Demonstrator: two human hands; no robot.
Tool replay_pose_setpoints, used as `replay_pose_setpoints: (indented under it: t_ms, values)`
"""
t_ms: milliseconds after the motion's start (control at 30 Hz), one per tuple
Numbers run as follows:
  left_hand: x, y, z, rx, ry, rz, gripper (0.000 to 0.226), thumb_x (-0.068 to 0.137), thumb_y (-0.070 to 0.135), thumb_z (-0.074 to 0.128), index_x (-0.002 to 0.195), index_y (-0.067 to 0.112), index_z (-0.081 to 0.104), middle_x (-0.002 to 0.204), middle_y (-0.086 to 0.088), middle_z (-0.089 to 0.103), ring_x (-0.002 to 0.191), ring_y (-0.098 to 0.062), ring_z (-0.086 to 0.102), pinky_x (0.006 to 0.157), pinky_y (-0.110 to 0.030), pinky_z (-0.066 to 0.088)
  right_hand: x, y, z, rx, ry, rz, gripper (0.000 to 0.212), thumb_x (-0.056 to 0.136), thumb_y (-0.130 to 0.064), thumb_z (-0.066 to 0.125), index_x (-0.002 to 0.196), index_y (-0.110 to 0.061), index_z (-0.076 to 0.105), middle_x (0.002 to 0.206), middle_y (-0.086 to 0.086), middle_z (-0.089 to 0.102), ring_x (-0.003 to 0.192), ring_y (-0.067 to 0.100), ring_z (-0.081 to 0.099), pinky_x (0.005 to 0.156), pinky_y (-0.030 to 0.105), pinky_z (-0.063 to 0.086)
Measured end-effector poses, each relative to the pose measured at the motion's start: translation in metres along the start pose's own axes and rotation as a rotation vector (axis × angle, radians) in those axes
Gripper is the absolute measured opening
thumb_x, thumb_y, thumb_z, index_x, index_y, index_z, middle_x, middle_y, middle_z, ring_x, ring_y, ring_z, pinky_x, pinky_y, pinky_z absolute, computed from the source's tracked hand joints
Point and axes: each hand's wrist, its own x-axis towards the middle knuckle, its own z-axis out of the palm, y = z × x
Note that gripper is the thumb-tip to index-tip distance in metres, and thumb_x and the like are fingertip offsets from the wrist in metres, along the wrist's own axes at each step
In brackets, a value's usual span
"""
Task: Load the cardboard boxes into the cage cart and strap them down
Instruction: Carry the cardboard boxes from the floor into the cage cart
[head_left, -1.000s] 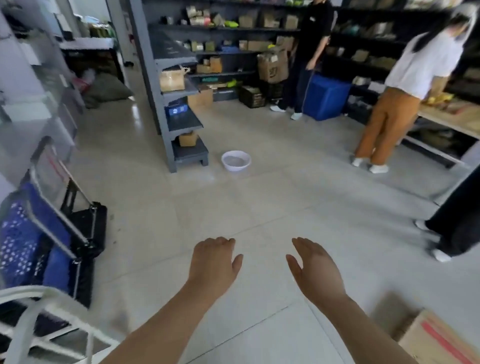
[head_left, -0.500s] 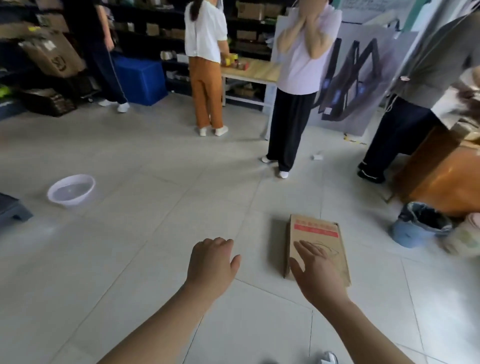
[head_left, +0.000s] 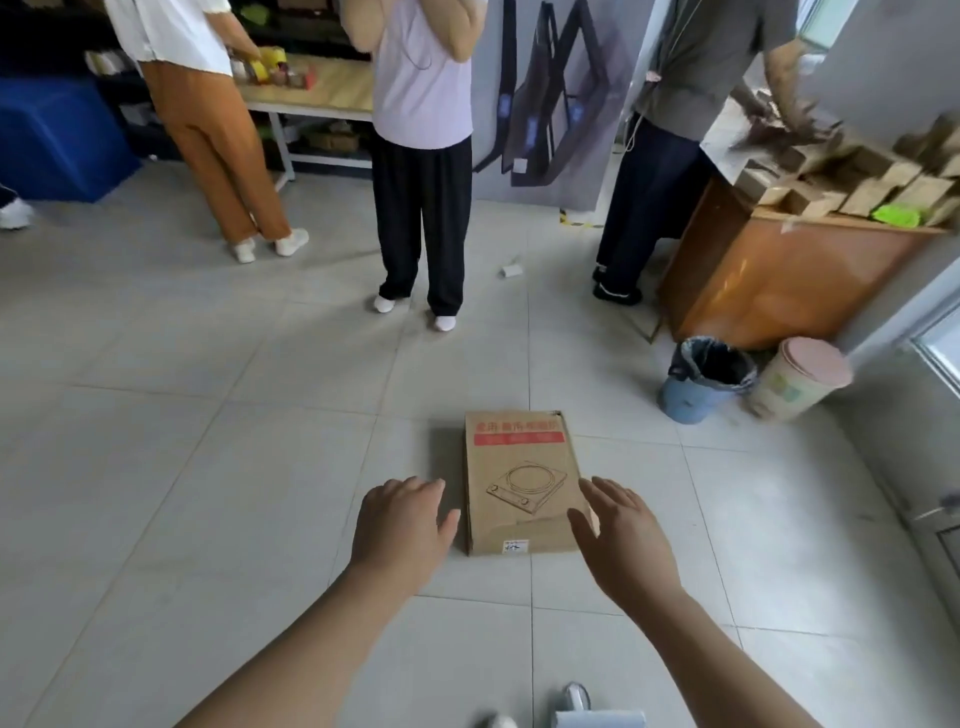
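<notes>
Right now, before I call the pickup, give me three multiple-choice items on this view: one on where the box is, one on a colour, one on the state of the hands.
1. Where does the flat brown cardboard box lie?
A) on the grey tiled floor
B) on a shelf
C) in a cart

2. The printed band across its top is:
A) green
B) red
C) black

3. The left hand and right hand are:
A) gripping the box
B) open, fingers straight
C) holding a strap

Key: 1 A, tiles show all round the box; 2 B, a red stripe runs near its far edge; 3 B, neither hand curls round anything.
</notes>
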Motion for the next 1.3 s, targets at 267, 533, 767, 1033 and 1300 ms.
replay_pose_setpoints:
  t_ms: [267,533,767,1033,1300]
  values:
    - [0.110,0.017,0.048,-0.009,-0.044,0.006,0.040,0.095,0.044,0.042,0.122,0.019,0.057,0.110,0.001,0.065,0.102,-0.025,0.057,0.086,-0.032,0.041,0.105,0.058,0.008,-0.004,-0.018,0.041,0.043,0.094,-0.029,0.055,0.134,-0.013,0.052,0.136,0.004,0.054,0.129,0.023,0.044,0.109,0.029,0.028]
    - [0.215,0.006,0.132,0.004,-0.135,0.025,0.033,0.087,0.040,0.057,0.103,0.013,0.067,0.097,-0.004,0.070,0.089,-0.029,0.063,0.079,-0.036,0.048,0.193,0.109,0.076,-0.002,-0.008,0.141,0.040,0.092,-0.025,0.058,0.129,-0.010,0.057,0.130,0.010,0.058,0.125,0.028,0.048,0.106,0.035,0.034]
    - [0.275,-0.007,0.267,0.095,-0.232,0.071,0.033,0.071,0.036,0.075,0.093,0.012,0.071,0.079,-0.005,0.069,0.069,-0.030,0.065,0.063,-0.035,0.051,0.252,0.183,0.194,-0.055,-0.030,0.122,0.035,0.090,-0.023,0.061,0.121,-0.009,0.061,0.124,0.013,0.062,0.119,0.031,0.053,0.102,0.037,0.039]
    - [0.314,-0.030,0.470,0.096,-0.302,-0.003,0.064,0.082,0.050,0.062,0.135,0.017,0.052,0.116,-0.008,0.063,0.099,-0.031,0.061,0.083,-0.039,0.048,0.303,0.289,0.375,-0.166,-0.060,0.092,0.038,0.071,-0.021,0.081,0.106,-0.009,0.069,0.106,0.016,0.069,0.099,0.034,0.065,0.085,0.042,0.052]
    - [0.345,-0.047,0.636,0.193,-0.505,-0.079,0.080,0.089,0.067,0.035,0.152,0.030,0.002,0.152,-0.015,0.021,0.132,-0.030,0.033,0.104,-0.039,0.032,0.339,0.375,0.528,-0.182,-0.151,0.116,0.050,0.097,-0.039,0.044,0.143,-0.021,0.038,0.152,0.013,0.030,0.141,0.027,0.027,0.114,0.033,0.018]
